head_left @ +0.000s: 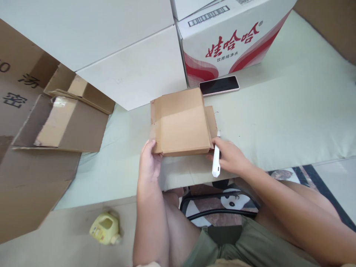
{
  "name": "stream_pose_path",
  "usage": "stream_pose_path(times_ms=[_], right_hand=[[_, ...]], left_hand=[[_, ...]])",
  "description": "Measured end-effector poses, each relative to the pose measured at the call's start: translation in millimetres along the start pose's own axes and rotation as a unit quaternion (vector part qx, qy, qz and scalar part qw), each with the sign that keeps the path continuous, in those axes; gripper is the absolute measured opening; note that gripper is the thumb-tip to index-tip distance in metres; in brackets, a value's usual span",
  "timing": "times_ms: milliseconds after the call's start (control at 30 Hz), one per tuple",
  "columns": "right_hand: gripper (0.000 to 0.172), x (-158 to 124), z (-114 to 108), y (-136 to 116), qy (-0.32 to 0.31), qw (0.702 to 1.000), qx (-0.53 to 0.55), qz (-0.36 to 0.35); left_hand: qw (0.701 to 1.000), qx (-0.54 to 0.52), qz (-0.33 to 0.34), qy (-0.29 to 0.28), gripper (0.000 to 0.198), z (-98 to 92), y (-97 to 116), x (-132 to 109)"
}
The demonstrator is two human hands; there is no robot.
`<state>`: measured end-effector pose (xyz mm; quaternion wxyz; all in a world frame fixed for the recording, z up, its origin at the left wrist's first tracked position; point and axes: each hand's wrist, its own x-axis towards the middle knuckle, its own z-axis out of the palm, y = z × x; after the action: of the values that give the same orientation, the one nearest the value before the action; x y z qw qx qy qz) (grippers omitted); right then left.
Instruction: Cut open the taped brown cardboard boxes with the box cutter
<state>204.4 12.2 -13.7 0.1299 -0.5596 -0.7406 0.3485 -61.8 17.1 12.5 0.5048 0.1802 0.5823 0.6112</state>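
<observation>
A small brown cardboard box (182, 122) lies near the front edge of the covered table, with a flap (211, 120) sticking out on its right side. My left hand (150, 159) grips its near left corner, thumb on top and the other fingers mostly hidden. In my right hand (228, 154) is a white utility knife (216, 161), its handle pointing down toward me and a short tip showing above the fingers. The fingers of that hand also touch the box's near right corner.
Behind the box lies a phone (219, 85), in front of a white and red carton (228, 48). Large white boxes (133, 70) stand at the back left. Open brown cartons (80, 126) are at the left. A yellow jug (105, 228) is on the floor.
</observation>
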Motion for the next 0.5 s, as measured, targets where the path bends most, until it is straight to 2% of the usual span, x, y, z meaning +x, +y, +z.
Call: stream_pose_path(times_ms=[500], right_hand=[[0.020,0.4,0.8,1.0,0.002,1.000,-0.003,-0.006]], left_hand=[[1.000,-0.009,-0.009,0.011,0.036,2.5,0.9,-1.2]])
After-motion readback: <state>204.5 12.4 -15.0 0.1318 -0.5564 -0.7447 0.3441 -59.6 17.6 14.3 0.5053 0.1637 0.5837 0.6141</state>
